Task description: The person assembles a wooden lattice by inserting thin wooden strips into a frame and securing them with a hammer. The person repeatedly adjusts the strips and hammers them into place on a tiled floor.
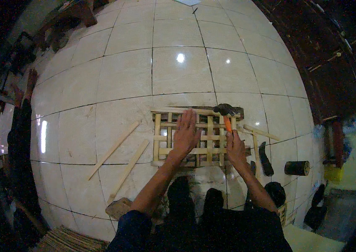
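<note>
Gripping the orange-handled hammer, the right hand was closed; the left hand, at nine o'clock, lay spread flat on the bamboo lattice.

Two bare forearms, left hand and right hand uncovered, no gloves, rings or watch visible. Dark blue sleeve pushed up near the left elbow, cuff bunched. Right sleeve too dark to tell apart. Dark trousers below. Feet dark, footwear unclear in the shadow.
</note>
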Available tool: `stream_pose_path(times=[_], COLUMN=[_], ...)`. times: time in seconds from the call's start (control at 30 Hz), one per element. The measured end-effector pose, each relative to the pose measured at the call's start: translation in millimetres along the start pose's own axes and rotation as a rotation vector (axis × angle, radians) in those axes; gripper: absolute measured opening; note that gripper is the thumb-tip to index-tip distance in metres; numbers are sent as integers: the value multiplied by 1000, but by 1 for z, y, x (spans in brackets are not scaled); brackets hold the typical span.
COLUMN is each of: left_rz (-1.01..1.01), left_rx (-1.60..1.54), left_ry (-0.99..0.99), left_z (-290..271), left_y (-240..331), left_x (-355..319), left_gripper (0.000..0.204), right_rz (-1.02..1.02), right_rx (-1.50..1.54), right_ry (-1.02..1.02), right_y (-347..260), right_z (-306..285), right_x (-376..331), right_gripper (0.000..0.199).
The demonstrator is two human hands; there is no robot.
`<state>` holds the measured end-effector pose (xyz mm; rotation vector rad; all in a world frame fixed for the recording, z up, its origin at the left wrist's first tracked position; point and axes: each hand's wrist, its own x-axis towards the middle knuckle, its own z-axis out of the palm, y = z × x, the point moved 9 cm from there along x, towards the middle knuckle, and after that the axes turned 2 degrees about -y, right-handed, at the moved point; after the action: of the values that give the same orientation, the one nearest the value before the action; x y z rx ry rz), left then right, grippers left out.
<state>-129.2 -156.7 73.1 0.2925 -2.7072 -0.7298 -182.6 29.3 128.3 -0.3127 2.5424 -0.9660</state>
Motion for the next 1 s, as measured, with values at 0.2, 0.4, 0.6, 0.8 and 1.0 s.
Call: stream_pose_path(times=[0.2, 0.4, 0.6, 0.8, 1.0], left_rz=[-111, -108, -114, -120, -111], left_rx=[203, 299, 309, 309, 276], left_ry=[25, -18, -10, 27, 23], left_z=[-35, -27, -25, -28, -25], left_y=[-54, -48, -51, -56, -55], left_x=[-16, -15, -17, -19, -17], left_gripper=[70, 63, 64, 61, 61], right_rz=[-284, -303, -374, -277, -397], right_rx=[-143, -164, -159, -365, -271], right_ry=[-37, -150, -173, -450, -224], right_y=[-18, -33, -90, -104, -110], right_z=[18, 45, 37, 42, 32], right_x=[5, 62, 82, 71, 89], right_gripper=[40, 37, 42, 40, 41])
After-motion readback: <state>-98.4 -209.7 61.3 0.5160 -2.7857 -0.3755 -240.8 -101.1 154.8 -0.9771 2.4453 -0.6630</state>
